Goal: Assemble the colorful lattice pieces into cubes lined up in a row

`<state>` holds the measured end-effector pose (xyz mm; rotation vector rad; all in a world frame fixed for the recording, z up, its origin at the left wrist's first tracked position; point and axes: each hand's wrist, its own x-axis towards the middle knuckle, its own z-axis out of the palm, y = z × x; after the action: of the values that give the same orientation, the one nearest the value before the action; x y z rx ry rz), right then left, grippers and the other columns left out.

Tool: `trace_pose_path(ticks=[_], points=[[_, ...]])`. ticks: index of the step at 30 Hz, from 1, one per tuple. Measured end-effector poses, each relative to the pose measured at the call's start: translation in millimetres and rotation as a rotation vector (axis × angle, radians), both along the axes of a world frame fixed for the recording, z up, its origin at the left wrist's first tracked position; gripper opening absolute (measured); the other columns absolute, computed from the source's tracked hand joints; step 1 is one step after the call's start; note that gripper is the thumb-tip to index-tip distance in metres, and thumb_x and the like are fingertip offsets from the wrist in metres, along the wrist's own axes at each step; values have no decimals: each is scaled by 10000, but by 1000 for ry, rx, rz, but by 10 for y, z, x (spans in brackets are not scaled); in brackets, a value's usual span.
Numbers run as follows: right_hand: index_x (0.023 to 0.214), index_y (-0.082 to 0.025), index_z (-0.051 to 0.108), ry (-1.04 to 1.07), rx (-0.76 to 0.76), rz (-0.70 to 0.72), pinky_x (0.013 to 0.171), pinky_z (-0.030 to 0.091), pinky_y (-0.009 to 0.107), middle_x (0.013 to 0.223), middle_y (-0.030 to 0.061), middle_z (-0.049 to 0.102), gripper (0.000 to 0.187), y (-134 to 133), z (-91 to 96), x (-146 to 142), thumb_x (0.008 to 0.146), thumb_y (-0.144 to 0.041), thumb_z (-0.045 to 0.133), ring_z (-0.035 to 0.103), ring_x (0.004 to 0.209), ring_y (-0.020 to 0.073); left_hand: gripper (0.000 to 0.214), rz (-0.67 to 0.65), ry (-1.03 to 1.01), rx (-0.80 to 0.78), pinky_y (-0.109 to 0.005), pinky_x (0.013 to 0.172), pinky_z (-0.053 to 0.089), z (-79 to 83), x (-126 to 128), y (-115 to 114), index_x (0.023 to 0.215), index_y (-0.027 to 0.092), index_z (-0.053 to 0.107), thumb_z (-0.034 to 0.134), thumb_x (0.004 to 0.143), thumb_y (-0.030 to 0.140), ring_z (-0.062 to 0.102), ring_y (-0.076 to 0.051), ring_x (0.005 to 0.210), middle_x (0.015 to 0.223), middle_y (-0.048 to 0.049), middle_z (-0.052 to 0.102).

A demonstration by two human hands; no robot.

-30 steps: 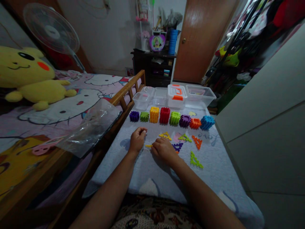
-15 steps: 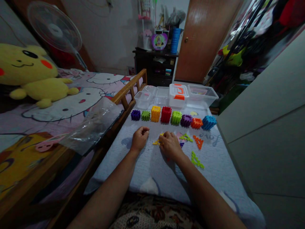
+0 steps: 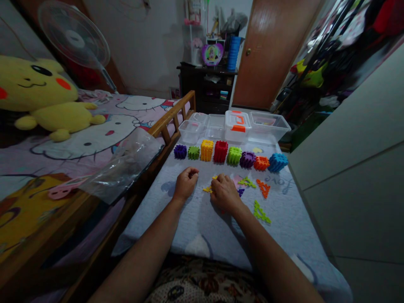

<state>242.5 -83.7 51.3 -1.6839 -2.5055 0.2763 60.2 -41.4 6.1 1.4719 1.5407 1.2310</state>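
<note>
My left hand [image 3: 185, 184] rests on the pale cloth of the table [image 3: 202, 227] as a loose fist; what it holds, if anything, is hidden. My right hand [image 3: 224, 193] lies palm down with its fingers curled on a flat yellow toothed triangle piece [image 3: 208, 189]. Beside it lie a purple triangle [image 3: 240, 192], a light green one [image 3: 246, 182], an orange one [image 3: 263, 188] and a green one [image 3: 260, 212]. Behind them stands a row of cubes built of toothed pieces: purple [image 3: 180, 151], green [image 3: 193, 152], yellow [image 3: 206, 150], red [image 3: 220, 151], then several more up to a blue cube [image 3: 277, 161].
Clear plastic boxes [image 3: 189, 131] and a white case with orange clasps [image 3: 237, 125] stand at the table's far edge. A bed with a wooden rail [image 3: 167, 120], a crumpled plastic bag [image 3: 121, 166] and a yellow plush toy [image 3: 38, 97] is on the left. A white cabinet [image 3: 356, 168] is on the right.
My right hand has moved forward from a small yellow piece onto the yellow triangle and drawn it slightly toward me. The left hand stays a fist. The view shifted a little.
</note>
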Motion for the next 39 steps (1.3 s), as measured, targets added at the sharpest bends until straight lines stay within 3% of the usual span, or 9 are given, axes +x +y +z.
trace_pose_path(ticks=[4, 9, 13, 32, 39], points=[[1067, -156, 652, 66, 6, -7, 909, 398, 348, 1102, 127, 611, 247, 51, 13, 72, 833, -222, 610, 519, 1039, 261, 173, 6, -5, -3, -273, 671, 472, 9, 7, -5, 852, 182, 664, 590, 751, 301, 580, -152, 671, 751, 2, 646], [1134, -159, 659, 148, 60, -151, 938, 403, 334, 1135, 120, 615, 289, 258, 60, 330, 859, -225, 603, 538, 1075, 251, 176, 4, 5, -7, -274, 669, 470, 5, 7, 0, 851, 182, 664, 581, 752, 302, 577, -151, 671, 755, 1, 650], [1163, -152, 667, 142, 38, -168, 947, 405, 325, 1143, 126, 627, 297, 391, 47, 430, 886, -238, 601, 553, 1088, 242, 179, 6, 13, -11, -279, 672, 473, 6, 1, 4, 853, 182, 668, 585, 747, 300, 578, -152, 669, 753, -1, 651], [1105, -155, 670, 107, -72, -144, 822, 431, 260, 1108, 126, 629, 272, 424, -64, 276, 859, -155, 553, 597, 972, 201, 150, -21, 15, -16, -264, 657, 472, 61, 36, -31, 838, 182, 654, 605, 735, 280, 566, -144, 653, 734, 9, 636], [1087, -149, 676, 183, -54, -9, 844, 429, 252, 1087, 113, 615, 278, 465, -104, 157, 827, -146, 579, 588, 969, 194, 126, -83, 171, 82, -276, 734, 507, 50, 45, -62, 894, 182, 666, 602, 787, 196, 602, -149, 743, 860, -12, 659]])
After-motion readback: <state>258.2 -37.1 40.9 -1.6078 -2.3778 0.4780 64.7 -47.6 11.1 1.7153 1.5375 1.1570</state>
